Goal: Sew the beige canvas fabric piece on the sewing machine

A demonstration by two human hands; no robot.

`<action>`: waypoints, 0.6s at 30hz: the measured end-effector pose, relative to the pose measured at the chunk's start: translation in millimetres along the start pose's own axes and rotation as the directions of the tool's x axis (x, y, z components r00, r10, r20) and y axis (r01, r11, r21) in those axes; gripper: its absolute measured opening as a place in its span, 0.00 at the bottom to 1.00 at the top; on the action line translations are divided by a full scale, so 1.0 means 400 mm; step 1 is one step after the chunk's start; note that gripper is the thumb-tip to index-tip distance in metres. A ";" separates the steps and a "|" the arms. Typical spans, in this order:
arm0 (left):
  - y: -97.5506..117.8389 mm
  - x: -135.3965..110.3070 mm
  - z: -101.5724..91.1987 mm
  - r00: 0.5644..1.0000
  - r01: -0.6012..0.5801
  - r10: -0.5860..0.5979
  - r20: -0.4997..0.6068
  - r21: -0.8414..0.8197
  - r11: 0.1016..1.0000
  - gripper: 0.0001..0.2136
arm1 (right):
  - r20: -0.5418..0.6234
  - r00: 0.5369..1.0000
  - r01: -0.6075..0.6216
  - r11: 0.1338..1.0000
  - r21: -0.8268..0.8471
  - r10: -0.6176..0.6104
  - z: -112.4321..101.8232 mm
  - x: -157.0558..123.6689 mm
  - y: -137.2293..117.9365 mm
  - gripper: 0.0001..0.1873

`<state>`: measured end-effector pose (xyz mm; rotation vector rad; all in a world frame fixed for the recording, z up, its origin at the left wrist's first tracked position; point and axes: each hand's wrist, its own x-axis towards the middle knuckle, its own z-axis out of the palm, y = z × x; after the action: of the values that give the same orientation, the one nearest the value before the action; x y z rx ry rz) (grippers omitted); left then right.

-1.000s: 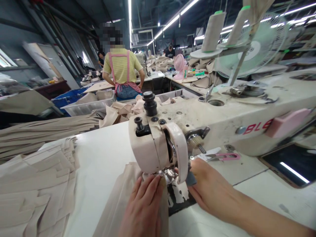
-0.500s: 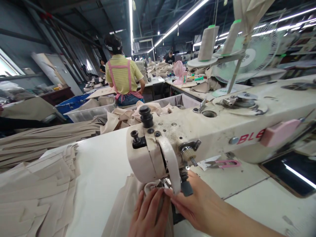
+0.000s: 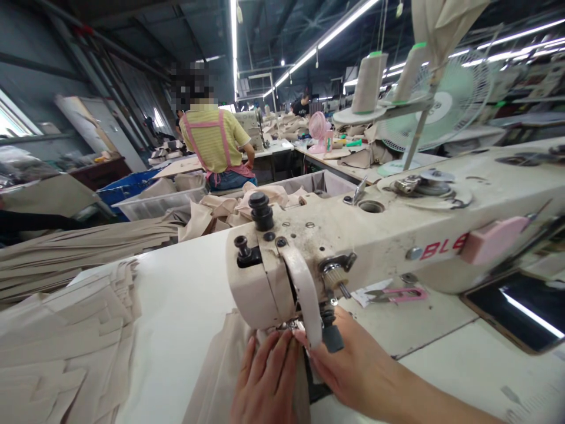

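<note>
A cream sewing machine (image 3: 353,235) stands on the white table (image 3: 185,294), its head toward me. Beige fabric (image 3: 216,377) lies under the needle area. My left hand (image 3: 265,383) rests flat on this fabric, fingers pointing at the presser foot. From the right, my right hand (image 3: 348,365) reaches in under the machine head, fingertips touching the fabric beside the foot. The needle itself is hidden behind the machine's face cover.
Stacked beige cut pieces (image 3: 62,347) cover the table's left side. Pink thread snips (image 3: 397,294) lie on the machine bed. Thread cones (image 3: 368,82) and a green fan (image 3: 445,100) stand behind the machine. A person in a yellow shirt (image 3: 214,141) works ahead, beside bins (image 3: 150,200) of fabric.
The view tilted down slightly. My right hand slid left, closer to the presser foot, and its fingertips now meet my left hand's at the fabric.
</note>
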<state>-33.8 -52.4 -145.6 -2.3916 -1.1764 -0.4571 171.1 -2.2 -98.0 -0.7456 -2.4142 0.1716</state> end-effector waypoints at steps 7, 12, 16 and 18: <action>0.036 0.022 0.006 0.979 0.193 -0.197 -0.046 -0.070 0.979 0.36 | -0.141 0.989 -0.043 0.998 -0.052 0.035 -0.005 -0.006 0.047 0.16; 0.032 0.029 0.020 0.977 0.197 -0.204 -0.062 -0.098 0.976 0.33 | -0.091 0.990 -0.114 0.992 -0.044 0.110 -0.007 -0.006 0.056 0.15; 0.026 0.025 0.033 0.980 0.172 -0.177 -0.093 -0.058 0.983 0.32 | -0.038 0.982 -0.184 0.983 0.000 0.184 -0.018 -0.004 0.063 0.16; 0.025 0.022 0.039 0.981 0.161 -0.165 -0.106 -0.046 0.986 0.31 | -0.021 0.975 -0.221 0.975 0.028 0.222 -0.025 -0.003 0.068 0.15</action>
<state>-19.1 -43.9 -157.2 -2.2784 -1.3303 -0.6597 190.3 19.4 -98.3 -0.9989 -2.2979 0.2800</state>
